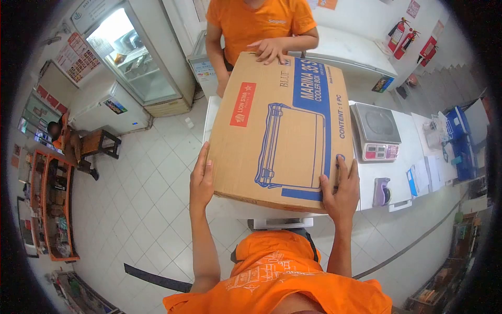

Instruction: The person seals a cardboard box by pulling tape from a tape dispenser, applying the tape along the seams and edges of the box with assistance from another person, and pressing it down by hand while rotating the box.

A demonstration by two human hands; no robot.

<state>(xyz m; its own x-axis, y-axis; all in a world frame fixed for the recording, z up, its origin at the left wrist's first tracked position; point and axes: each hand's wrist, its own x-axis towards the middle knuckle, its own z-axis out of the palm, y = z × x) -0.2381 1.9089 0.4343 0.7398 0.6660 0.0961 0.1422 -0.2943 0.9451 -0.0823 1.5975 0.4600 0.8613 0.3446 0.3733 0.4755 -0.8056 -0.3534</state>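
Note:
A large cardboard cooler box carton [298, 146], printed with a blue cooler drawing and a red label, lies between me and a person in an orange shirt. My left hand [202, 180] grips its left side near the front corner, thumb up against the edge. At the front right corner, my right hand [341, 191] holds the carton with thumb and fingers spread over the printed face. Across from me, the other person's hand [269, 51] rests on the far edge; their other hand is by the far left side, partly hidden.
A white counter [384, 172] runs under and right of the carton. On it are a weighing scale [374, 128], a purple tape dispenser [382, 192], papers and a blue basket [463, 138]. A display fridge [136, 52] stands left; someone sits on a wooden bench [99, 141].

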